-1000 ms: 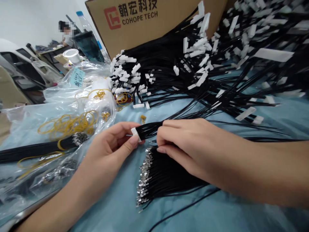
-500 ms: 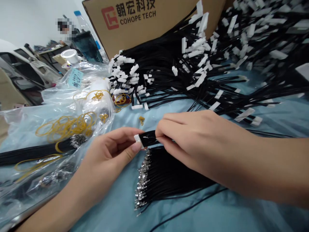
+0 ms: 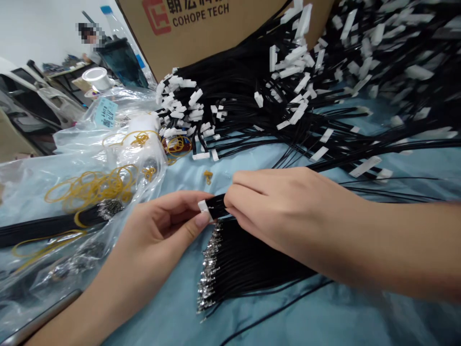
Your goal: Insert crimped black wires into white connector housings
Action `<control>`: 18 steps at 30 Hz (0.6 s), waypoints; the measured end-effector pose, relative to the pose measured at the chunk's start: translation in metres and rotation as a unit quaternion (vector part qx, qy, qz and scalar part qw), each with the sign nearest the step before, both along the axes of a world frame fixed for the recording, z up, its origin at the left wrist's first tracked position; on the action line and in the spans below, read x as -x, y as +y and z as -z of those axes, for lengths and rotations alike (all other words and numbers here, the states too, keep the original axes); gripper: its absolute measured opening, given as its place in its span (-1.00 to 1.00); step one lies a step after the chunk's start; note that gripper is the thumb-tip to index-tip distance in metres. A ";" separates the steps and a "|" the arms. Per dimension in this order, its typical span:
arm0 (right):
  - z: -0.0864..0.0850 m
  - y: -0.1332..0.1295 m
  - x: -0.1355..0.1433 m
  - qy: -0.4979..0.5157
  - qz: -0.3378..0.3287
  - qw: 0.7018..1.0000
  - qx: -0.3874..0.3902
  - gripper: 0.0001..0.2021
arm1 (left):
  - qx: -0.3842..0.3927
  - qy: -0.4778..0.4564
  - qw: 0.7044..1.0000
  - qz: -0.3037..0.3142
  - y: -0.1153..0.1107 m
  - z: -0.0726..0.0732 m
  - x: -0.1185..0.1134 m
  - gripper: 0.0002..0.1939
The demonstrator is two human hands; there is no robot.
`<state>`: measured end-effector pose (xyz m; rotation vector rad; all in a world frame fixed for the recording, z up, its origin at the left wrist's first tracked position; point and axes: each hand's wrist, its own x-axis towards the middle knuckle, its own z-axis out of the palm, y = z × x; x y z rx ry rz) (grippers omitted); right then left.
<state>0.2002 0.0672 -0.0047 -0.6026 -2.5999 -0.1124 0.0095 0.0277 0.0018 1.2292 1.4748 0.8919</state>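
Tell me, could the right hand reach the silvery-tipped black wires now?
Probably yes: the right hand is close to the silvery-tipped black wires, and most tips lie uncovered. It seems to grip other wires near the white connector, though, so it may need freeing first.

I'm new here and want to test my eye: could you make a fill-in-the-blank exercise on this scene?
The connector pinched by the left hand is coloured ____.
The Latin letters on the cardboard box read COHOPE ____.
The cloth beneath the black wires is coloured ____.

Missing words: white; TECH; blue.
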 end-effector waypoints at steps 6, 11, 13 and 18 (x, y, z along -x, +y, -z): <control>0.003 0.005 0.003 0.003 0.018 1.000 -0.007 -0.90 | -0.040 0.033 0.999 -0.008 0.000 0.000 -0.003 -0.81; 0.005 0.008 0.004 0.016 0.021 0.999 0.037 -0.89 | -0.045 0.058 0.997 -0.009 -0.002 -0.001 -0.005 -0.78; 0.005 0.008 0.005 0.020 0.021 0.998 0.053 -0.89 | -0.041 0.063 0.997 -0.014 -0.002 0.000 -0.006 -0.77; 0.002 0.007 0.005 0.010 0.013 0.996 0.091 -0.91 | -0.032 0.056 0.998 -0.003 -0.001 -0.001 -0.005 -0.79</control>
